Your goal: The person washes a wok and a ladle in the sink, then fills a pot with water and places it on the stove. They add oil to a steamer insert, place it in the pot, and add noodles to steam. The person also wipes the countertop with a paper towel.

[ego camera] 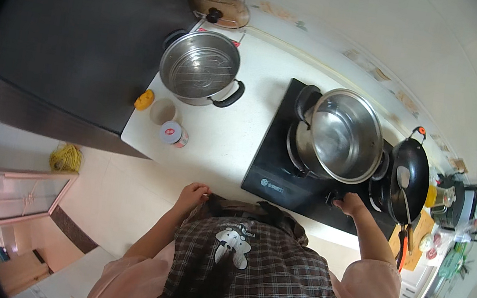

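Observation:
My right hand is at the front of the black glass cooktop, its fingers closed on a dark control knob. Behind it, a stainless steel pot with black handles stands on another steel pot on the left burner. The upper pot's inside looks bare and shiny. Near the counter's front edge, my left hand hangs beside the plaid apron with its fingers curled. Whether it grips the apron's edge cannot be told.
Left on the counter are a steel pot, a lidded jar, a cup and a yellow item. Glass lids stand behind. A black wok with a spatula sits right, near a wooden board.

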Demonstrator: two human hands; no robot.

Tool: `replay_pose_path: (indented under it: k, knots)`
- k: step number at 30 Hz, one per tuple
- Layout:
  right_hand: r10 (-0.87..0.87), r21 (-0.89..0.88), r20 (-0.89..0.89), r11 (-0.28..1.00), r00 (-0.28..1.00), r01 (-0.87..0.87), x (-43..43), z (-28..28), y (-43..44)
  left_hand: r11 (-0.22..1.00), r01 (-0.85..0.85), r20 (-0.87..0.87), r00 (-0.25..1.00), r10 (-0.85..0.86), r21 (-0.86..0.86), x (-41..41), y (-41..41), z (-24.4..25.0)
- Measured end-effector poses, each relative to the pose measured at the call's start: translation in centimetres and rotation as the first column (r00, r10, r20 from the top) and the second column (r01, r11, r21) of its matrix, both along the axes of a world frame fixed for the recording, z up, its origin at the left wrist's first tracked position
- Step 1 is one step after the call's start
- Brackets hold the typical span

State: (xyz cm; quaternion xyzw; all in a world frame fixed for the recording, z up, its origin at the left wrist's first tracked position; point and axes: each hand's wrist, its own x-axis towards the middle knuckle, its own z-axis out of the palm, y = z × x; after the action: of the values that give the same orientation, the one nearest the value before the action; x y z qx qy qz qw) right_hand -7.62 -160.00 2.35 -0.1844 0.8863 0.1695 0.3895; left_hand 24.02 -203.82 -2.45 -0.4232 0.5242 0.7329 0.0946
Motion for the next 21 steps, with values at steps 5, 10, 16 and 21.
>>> replay_pose_path:
  k: [5,10,16,21]
  knots:
    - [0.44,0.044,-0.013,0.897,0.898,-0.439,1.1,0.5,0.7,0.995,0.035,-0.054,0.998,-0.04,-0.089,-0.5,0.3,-1.2]
    - [0.661,0.071,-0.054,0.75,0.749,-0.657,0.9,-1.1,1.7,0.995,0.012,-0.107,0.994,-0.022,-0.099,-1.9,0.5,-2.1]
    - [0.637,0.08,-0.034,0.77,0.77,-0.633,1.0,-0.6,0.8,0.971,0.098,-0.225,0.963,-0.148,-0.22,-7.6,-1.4,-1.4]
    - [0.591,0.053,-0.109,0.806,0.799,-0.589,1.3,-1.0,1.3,0.988,0.089,-0.268,0.956,-0.12,-0.127,-11.9,-2.2,2.4]
